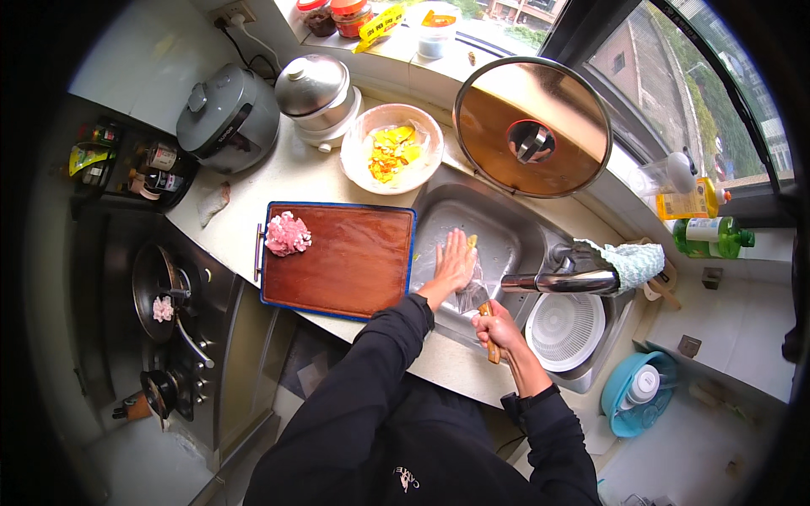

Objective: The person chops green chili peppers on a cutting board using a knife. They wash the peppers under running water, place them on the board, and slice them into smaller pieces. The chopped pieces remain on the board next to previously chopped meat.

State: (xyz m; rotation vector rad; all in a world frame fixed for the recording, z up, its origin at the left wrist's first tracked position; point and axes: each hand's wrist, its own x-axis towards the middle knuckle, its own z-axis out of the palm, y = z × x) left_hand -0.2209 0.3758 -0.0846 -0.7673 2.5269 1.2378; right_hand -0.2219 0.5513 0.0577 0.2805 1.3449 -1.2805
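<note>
My right hand [497, 329] grips the wooden handle of a kitchen knife [490, 351] over the front of the steel sink [465, 218]. The knife's wide metal blade [472, 296] points away from me into the basin. Flat and stretched out, my left hand [454, 262] lies along the blade and hides part of it. A small yellowish piece [472, 241] shows by its fingertips; whether it is touched cannot be told. To the right, the spout of a chrome faucet [522, 283] reaches towards the blade, and clear water seems to run there.
Left of the sink, a blue-edged cutting board [354, 259] bears diced raw meat [288, 234]. Behind stands a lined bowl [354, 167] of yellow-orange peelings. A large glass lid [487, 120] leans by the window. A white colander [565, 332] sits right; a frying pan [149, 278] is on the stove.
</note>
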